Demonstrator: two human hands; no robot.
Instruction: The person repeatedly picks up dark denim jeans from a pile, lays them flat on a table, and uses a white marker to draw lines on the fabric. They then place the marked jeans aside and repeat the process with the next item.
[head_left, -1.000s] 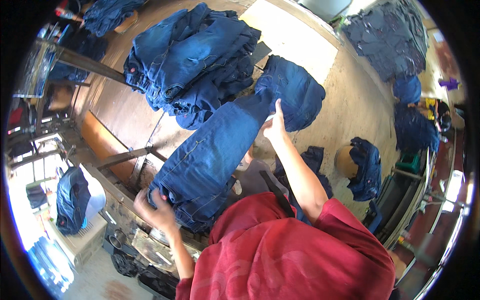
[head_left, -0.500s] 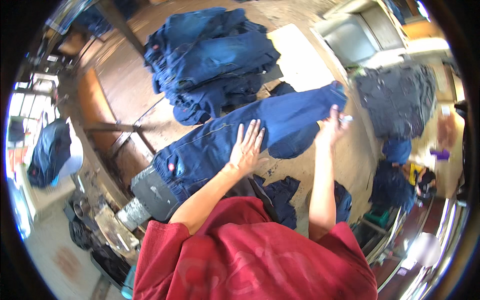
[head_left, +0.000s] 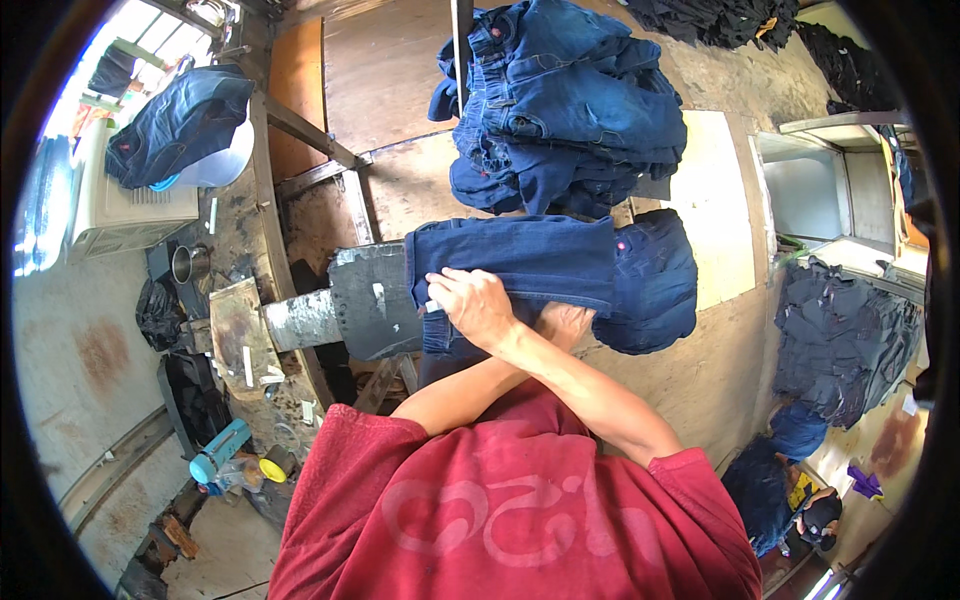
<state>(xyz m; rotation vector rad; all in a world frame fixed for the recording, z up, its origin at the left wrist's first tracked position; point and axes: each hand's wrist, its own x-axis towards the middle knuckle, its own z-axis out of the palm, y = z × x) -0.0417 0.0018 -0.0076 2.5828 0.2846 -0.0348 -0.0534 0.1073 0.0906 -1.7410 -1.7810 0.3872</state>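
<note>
A pair of dark blue jeans (head_left: pixel 520 255) lies across a dark padded board (head_left: pixel 375 300), its leg flat and its right part (head_left: pixel 655 285) bunched. My forearms cross in front of me, the right one on top. My right hand (head_left: pixel 475 308) is at the left end of the jeans leg, fingers curled and pinched around a small white piece (head_left: pixel 432 306). My left hand (head_left: pixel 565 324) rests at the lower edge of the leg, farther right. Its fingers are partly hidden, so its grip does not show.
Beyond the board, a pile of blue jeans (head_left: pixel 570 100) stands beside a post (head_left: pixel 461 60). Dark garments (head_left: pixel 845 335) lie at the right. At the left, more jeans (head_left: pixel 180 120) hang over a white box, and a metal cup (head_left: pixel 190 264) and a bottle (head_left: pixel 235 472) sit nearby.
The stretched-out jeans now lie folded, with an end of the leg at the left. My right hand has crossed leftward over my left arm; my left hand has moved right and lower.
</note>
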